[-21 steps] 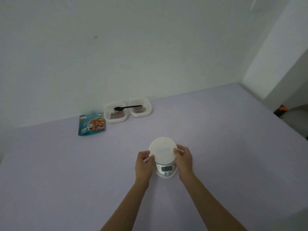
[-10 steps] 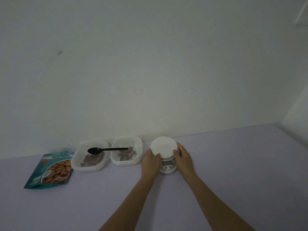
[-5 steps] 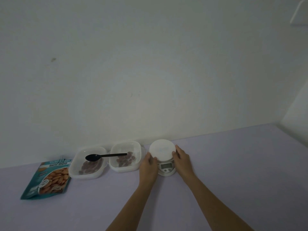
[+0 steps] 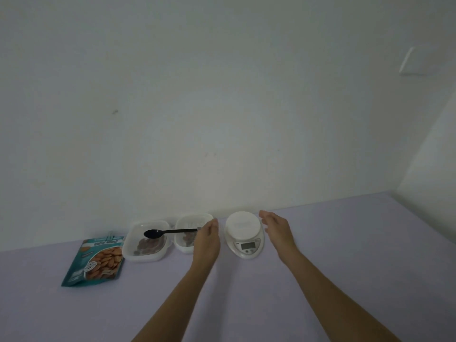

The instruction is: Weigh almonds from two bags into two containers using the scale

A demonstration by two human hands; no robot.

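Observation:
A white kitchen scale [image 4: 244, 234] with a round platform stands near the wall, its small display facing me. My left hand [image 4: 206, 239] hovers open just left of it, and my right hand [image 4: 277, 229] is open just right of it; neither touches it. Left of the scale sit two white containers, the nearer one [image 4: 191, 224] partly hidden by my left hand, the farther one [image 4: 146, 243] holding some almonds. A black spoon [image 4: 167, 232] lies across both. One teal almond bag [image 4: 95, 261] lies flat at the far left.
The lilac table surface [image 4: 345, 255] runs to the white wall behind the objects. A corner of the wall closes the right side.
Both hands carried the scale from the table's middle to the wall beside the containers, then let go and drew apart from it.

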